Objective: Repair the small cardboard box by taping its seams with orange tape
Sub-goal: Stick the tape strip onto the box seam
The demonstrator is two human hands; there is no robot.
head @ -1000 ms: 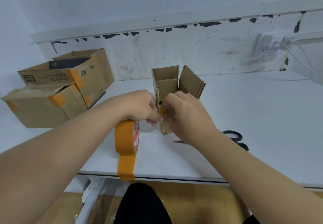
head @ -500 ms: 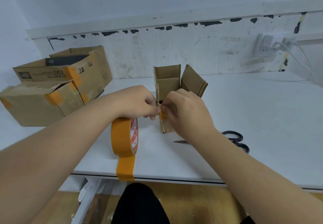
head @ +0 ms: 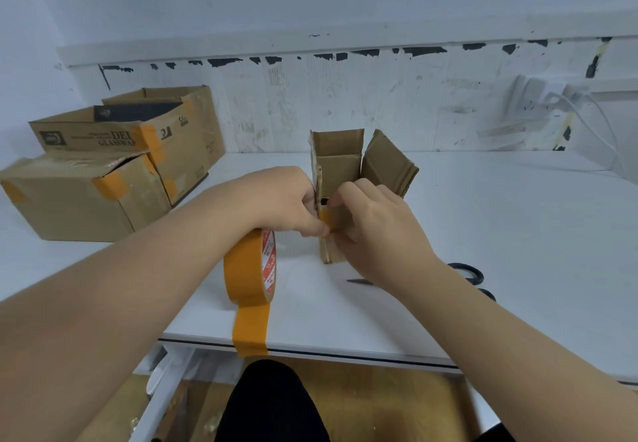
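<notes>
Writing on the cartons: "GLASSWAR" and part of a larger word, "DE", are read in dark print on the rear big carton (head: 152, 134), beside a small square logo; further marks on its side are too small to be read.
Writing on the roll: red and white print is seen on the side of the tape roll (head: 249, 269), but it cannot be made out.
Small cardboard box: the small cardboard box (head: 340, 179) is stood upright on the white bench (head: 518, 234), near its middle, with the top flaps raised and one flap splayed to the right; its near left corner edge looks frayed.
Orange tape: a short strip of orange tape (head: 326, 217) is laid down the near corner seam of the box.
Left hand: the left hand (head: 286, 203) is curled, its fingertips pinched on the strip at the corner; the roll hangs below the wrist, and a loose tail of tape droops over the front edge of the bench.
Right hand: the right hand (head: 376, 227) is curled round the front of the box (most of that face is hidden by it), fingers pressed at the taped seam.
Other cartons: a front big carton (head: 79, 203) is set against the rear one at far left, both patched with orange tape.
Scissors: black-handled scissors (head: 469, 277) lie behind the right forearm, partly hidden.
</notes>
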